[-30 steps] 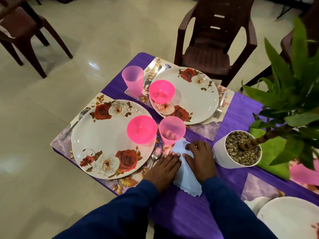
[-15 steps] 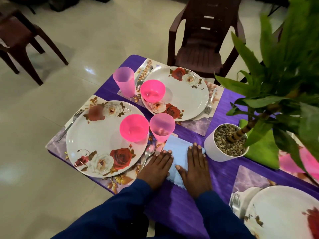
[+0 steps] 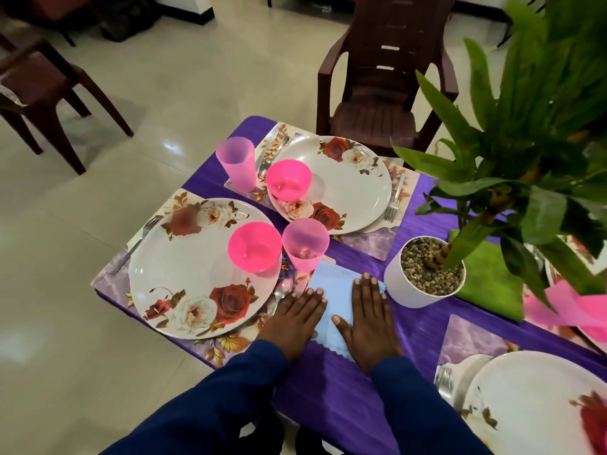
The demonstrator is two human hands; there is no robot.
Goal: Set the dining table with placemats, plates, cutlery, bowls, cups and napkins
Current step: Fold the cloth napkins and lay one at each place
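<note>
At the left of the frame a fork (image 3: 137, 243) lies beside a rose-patterned plate (image 3: 184, 277) carrying a pink bowl (image 3: 254, 246), with a pink cup (image 3: 304, 246) just right of it. Below centre, the left hand (image 3: 292, 320) and right hand (image 3: 368, 320) lie flat with fingers spread, gripping nothing, pressing a light blue napkin (image 3: 335, 290) onto the purple counter (image 3: 328, 382). Right of the napkin stands a white plant pot (image 3: 414, 290). In the lower right corner sits another plate (image 3: 525, 399).

Dim, even indoor lighting; glare patch seen on floor (image 3: 170, 147) far left of left hand (image 3: 292, 320); edges bowed, plant (image 3: 538, 133) softened.
</note>
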